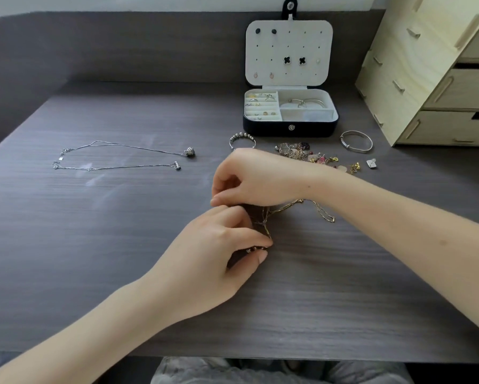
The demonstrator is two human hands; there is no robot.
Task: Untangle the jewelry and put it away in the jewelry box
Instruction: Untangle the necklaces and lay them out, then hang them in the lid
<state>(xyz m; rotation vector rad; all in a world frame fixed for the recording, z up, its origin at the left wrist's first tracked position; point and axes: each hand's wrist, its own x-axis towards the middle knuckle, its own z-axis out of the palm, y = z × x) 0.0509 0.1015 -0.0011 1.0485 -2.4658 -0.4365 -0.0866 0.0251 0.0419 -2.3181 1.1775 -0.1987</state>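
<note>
Head view: I see the left hand [216,253] pinching the tangled gold chain [285,207] mid-table [94,245], fingers curled close. The right hand [255,176] seems to pinch it too. The jewelry box [291,128] stands open near the far edge.

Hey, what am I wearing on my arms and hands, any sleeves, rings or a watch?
The left forearm and right forearm are bare, with no sleeve in view. No ring shows on the left hand or right hand, and neither wrist carries a watch or bracelet.

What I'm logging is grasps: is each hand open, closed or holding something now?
Left hand: pinching the gold chain.
Right hand: curled fingers, apparently pinching the same gold chain.
</note>
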